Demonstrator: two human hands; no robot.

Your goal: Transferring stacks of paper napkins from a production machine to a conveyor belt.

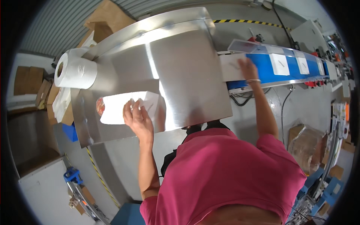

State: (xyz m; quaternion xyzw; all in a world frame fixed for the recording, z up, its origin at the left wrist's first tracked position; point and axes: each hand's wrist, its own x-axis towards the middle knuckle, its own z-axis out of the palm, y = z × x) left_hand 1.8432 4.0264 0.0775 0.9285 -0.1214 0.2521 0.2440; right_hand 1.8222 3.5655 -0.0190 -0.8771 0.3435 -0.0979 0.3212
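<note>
My left hand (137, 119) lies over a long white pack (114, 108) on the left part of the steel table, its fingers bent and pressed against the top. A round reddish thing (100, 106) shows at the left end of this pack. Off to the right, my right hand (248, 70) is smeared by motion at the near end of the blue conveyor belt (264, 73). It touches or hovers over the right edge of a flat white piece (231, 67) that lies between table and belt; contact cannot be made out.
Several white packs (279, 65) sit spaced along the belt, behind a clear guard (258, 47). A large white roll (78, 70) stands at the back left of the steel table (187, 63). Brown cardboard boxes (28, 80) are at the left; a plastic-wrapped carton (305, 146) is at the right.
</note>
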